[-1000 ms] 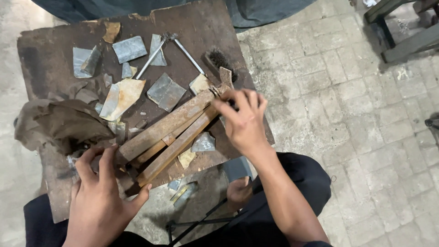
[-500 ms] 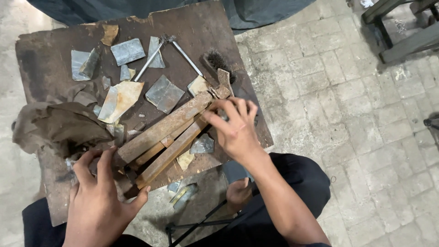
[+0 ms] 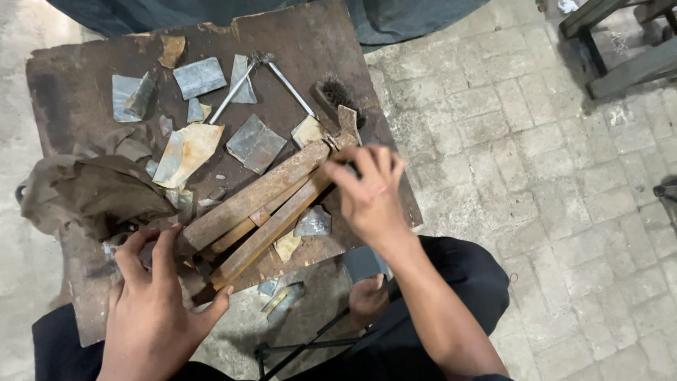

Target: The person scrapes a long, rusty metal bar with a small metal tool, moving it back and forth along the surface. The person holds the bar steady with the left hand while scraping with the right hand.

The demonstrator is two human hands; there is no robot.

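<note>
- The rusty metal bars (image 3: 261,204) are laid diagonally on the tabletop (image 3: 77,92).
- Their lower end is gripped by the left hand (image 3: 159,310), fingers curled.
- Their upper end is pinched by the right hand (image 3: 367,194).
- Sheet-metal scraps (image 3: 201,76), a wire brush (image 3: 338,95) and a brown cloth (image 3: 92,190) are scattered around them.
- A paved brick floor (image 3: 536,176) is seen beyond.

Packages: none in view.
Labels: none in view.
Signs: none in view.
Screens: none in view.
</note>
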